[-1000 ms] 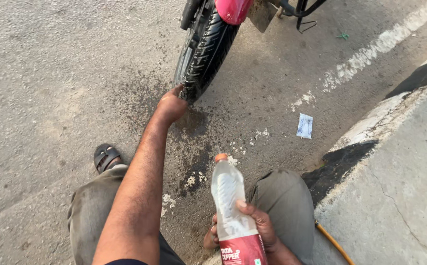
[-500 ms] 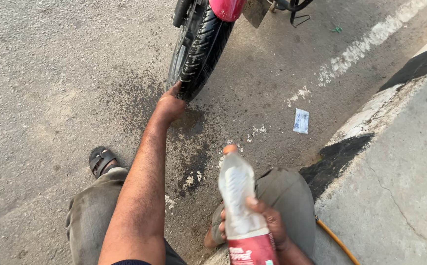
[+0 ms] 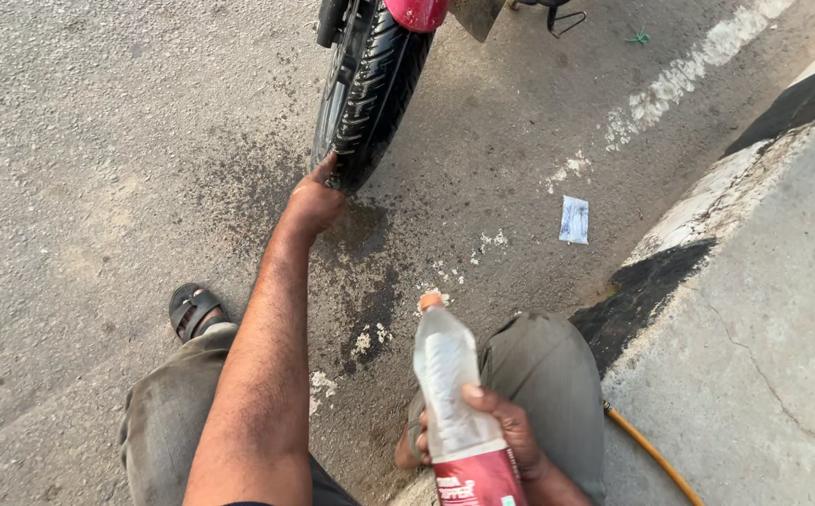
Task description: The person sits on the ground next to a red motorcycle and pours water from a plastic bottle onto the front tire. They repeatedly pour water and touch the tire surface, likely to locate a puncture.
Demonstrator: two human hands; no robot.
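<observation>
2 hands busy: left hand (image 3: 314, 201) touches tyre (image 3: 374, 89), grip unclear; right hand (image 3: 496, 436) grips bottle (image 3: 454, 394).

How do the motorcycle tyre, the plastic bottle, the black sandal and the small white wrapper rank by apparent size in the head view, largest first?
1. Motorcycle tyre, though cut off by the frame's top edge.
2. Plastic bottle, which is nearest the camera, so it looks enlarged.
3. Black sandal.
4. White wrapper.
</observation>
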